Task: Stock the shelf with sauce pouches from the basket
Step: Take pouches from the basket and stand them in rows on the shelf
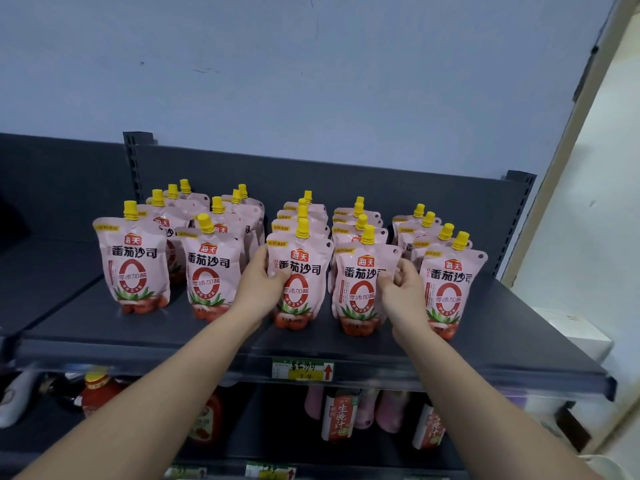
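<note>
The left hand is curled around the left edge of the front pouch of the middle row, thumb on its printed face, fingers behind it. The right hand pinches the right edge of the front pouch of the next row, just to the right of the first. Both pouches stand upright on the dark shelf, each heading a file of pink, yellow-capped pouches behind it. Another row stands just right of the right hand; two more rows stand left of the left hand. A price tag sits on the shelf edge below the hands.
</note>
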Demonstrator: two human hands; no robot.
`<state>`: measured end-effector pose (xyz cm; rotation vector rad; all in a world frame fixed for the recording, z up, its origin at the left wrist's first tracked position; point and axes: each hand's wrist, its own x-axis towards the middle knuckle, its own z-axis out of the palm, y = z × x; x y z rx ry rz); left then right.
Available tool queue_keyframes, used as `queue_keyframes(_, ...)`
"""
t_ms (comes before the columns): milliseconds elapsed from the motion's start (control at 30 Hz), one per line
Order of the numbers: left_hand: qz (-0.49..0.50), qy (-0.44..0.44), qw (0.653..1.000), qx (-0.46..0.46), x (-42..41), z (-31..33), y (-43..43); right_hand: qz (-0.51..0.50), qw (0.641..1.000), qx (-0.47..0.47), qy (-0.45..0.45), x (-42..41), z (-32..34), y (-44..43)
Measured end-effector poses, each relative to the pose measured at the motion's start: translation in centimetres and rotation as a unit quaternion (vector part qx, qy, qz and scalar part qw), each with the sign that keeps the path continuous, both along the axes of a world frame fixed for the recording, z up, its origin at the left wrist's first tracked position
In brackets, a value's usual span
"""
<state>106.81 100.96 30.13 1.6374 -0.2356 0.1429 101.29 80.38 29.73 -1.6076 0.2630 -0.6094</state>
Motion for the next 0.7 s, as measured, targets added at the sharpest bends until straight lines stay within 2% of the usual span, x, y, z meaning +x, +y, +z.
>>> queue_keyframes(233,0.057,-0.101,0.978,0.174,-1.0,2.3,0.1,-0.031,0.998,-0.053,0.025,-0.4,1.0,0.4)
queue_keyframes(367,0.071,-0.139,0.953,0.259,-2.0,2.6,0.3,-0.068,0.989,-0.131,0.019,-1.3,1.4,1.3)
queue_keyframes(533,0.054,-0.208,0.919,0.332,-3.1,3.1,0.7,-0.142,0.957,-0.249,-0.035,-3.1,2.3,2.8)
queue_keyframes(700,0.058,-0.291,0.865,0.405,-3.6,4.4,1.6,-0.148,0.917,-0.369,-0.024,-4.6,3.3,3.7)
